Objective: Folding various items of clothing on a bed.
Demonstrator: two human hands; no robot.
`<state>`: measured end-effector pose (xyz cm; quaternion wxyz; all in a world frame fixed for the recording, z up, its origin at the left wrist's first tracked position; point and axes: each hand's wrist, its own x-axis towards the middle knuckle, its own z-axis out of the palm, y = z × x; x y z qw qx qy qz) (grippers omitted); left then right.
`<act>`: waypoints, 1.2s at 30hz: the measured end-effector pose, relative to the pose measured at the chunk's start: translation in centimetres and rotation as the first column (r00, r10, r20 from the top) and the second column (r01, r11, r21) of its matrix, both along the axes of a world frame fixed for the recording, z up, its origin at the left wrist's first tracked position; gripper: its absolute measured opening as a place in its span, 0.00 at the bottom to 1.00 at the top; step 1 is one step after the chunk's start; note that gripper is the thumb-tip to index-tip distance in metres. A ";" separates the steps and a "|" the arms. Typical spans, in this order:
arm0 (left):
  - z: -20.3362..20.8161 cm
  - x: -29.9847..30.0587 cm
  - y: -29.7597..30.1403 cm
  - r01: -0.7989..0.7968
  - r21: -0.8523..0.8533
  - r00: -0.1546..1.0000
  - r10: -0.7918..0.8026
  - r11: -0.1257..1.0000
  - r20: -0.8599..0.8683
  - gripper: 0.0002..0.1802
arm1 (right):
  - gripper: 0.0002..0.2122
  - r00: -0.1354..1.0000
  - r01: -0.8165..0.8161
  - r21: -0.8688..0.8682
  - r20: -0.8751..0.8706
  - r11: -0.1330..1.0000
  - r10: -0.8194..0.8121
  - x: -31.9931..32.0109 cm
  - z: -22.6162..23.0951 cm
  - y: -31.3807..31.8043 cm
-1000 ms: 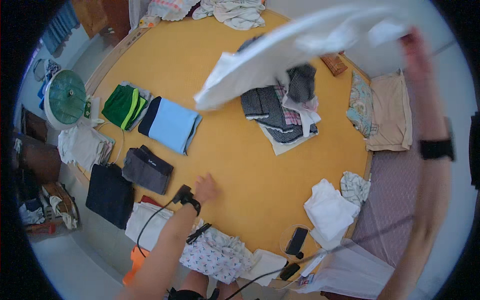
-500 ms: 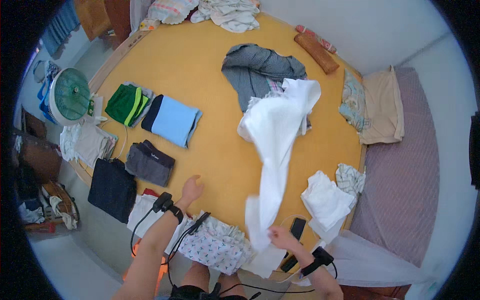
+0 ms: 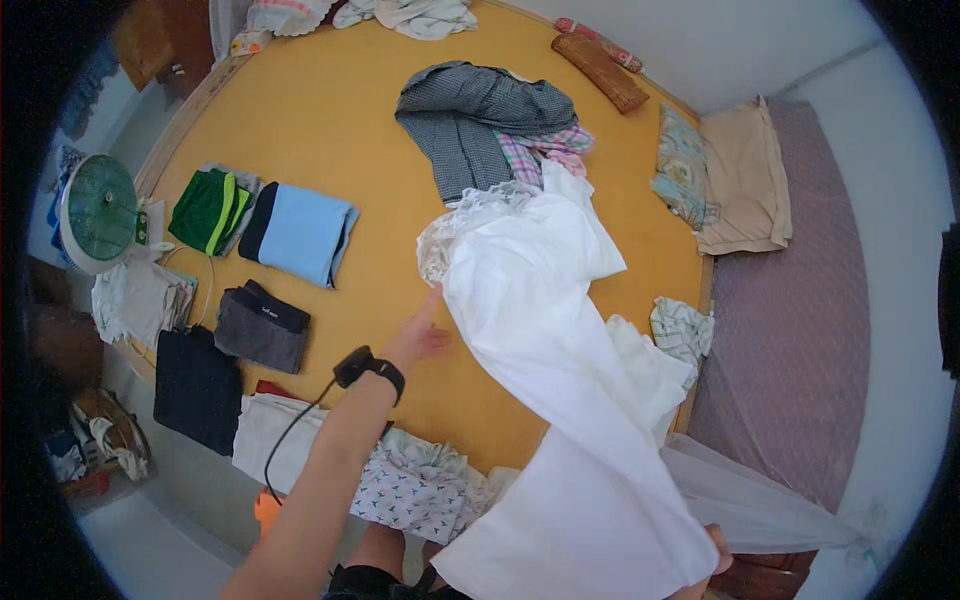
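A large white garment (image 3: 560, 330) stretches from the middle of the bed down to its near right edge. Its near end is lifted in my right hand (image 3: 718, 552), which grips the border; most of that hand is behind the cloth. My left hand (image 3: 425, 335) is empty, fingers stretched out, just left of the garment's upper part. White lace (image 3: 437, 245) shows along the garment's far left side; I cannot tell if it belongs to it. Beyond it lies a crumpled dark checked garment (image 3: 460, 130), with pink plaid cloth (image 3: 570, 142) beside it.
Folded clothes lie at the left: green shorts (image 3: 208, 208), a light blue piece (image 3: 300, 235), grey underwear (image 3: 262, 328) and a black piece (image 3: 198, 388). Patterned white cloth (image 3: 415, 495) sits at the near edge. A fan (image 3: 100, 212) stands left; a beige pillow (image 3: 745, 180) lies right.
My right hand has drawn the white garment's end toward me and rightward, spreading it out. My left hand has moved right and farther off, closer to the garment. The whole view has shifted somewhat.
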<state>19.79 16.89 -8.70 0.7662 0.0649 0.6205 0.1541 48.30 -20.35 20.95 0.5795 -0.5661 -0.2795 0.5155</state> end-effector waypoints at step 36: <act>-1.5 -3.6 -16.6 0.991 0.101 0.053 -0.427 -0.091 -0.903 0.21 | 0.21 0.297 -0.174 -0.271 0.902 0.947 0.312 -12.3 -26.2 17.8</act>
